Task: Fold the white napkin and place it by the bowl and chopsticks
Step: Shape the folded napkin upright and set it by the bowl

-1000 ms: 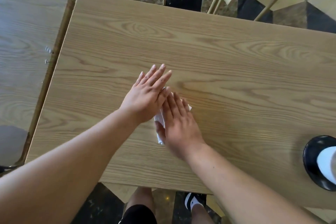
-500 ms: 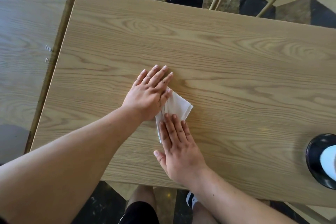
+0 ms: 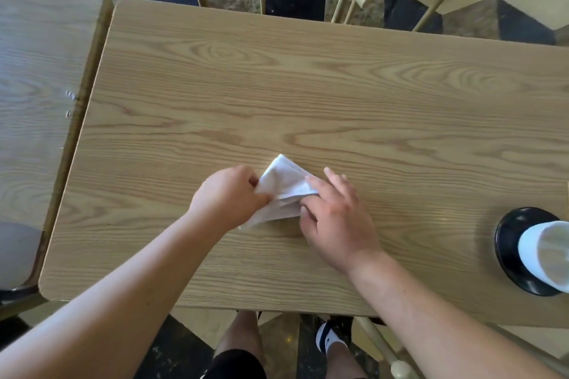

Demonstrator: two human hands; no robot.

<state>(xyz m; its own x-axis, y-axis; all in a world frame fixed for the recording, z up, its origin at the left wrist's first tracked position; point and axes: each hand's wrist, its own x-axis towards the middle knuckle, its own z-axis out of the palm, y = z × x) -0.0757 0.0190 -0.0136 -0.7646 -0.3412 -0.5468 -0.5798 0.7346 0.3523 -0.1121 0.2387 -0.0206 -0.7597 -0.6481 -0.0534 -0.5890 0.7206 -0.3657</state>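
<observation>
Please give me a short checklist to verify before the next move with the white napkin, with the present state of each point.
1. Both hands on the napkin: ok; left hand pinches its left edge, right hand holds its right side.
2. Napkin folded flat: not ok; the layers look loose and partly lifted.
3. Table bare around the napkin: ok.
4. Bowl and chopsticks in view: cannot tell; only a black dish with a white cup shows at the right edge.
5. Napkin placed beside them: not ok.

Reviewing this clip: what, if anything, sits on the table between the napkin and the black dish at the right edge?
Nothing: in the head view, only bare wooden table lies between the white napkin and the black dish, apart from the right hand on the napkin.
</observation>
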